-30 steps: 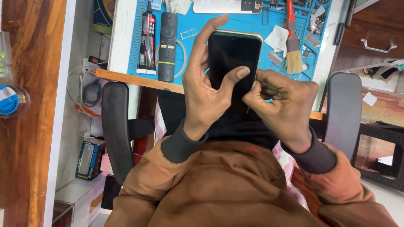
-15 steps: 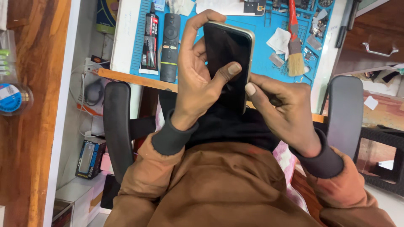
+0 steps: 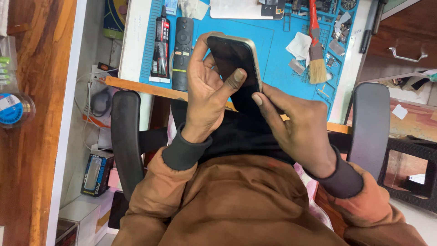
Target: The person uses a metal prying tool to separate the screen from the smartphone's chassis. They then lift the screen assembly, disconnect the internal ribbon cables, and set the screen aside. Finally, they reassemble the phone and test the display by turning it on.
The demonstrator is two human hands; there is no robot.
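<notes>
Left hand (image 3: 207, 93) is wrapped around a slim smartphone (image 3: 236, 61), glossy black glass with a rounded pale metal rim, thumb pressed flat on the screen. Right hand (image 3: 296, 130) pinches its lower edge with the fingertips. Phone's tilted, floating above the lap. Just beyond it sits a blue rubbery work mat (image 3: 273, 50); a matte black remote (image 3: 182, 52) to the left, a bristly brush (image 3: 316, 50) to the right, armrests either side.

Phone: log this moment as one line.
left hand: holds phone | right hand: fingertips at phone's lower edge | blue mat beyond
</notes>
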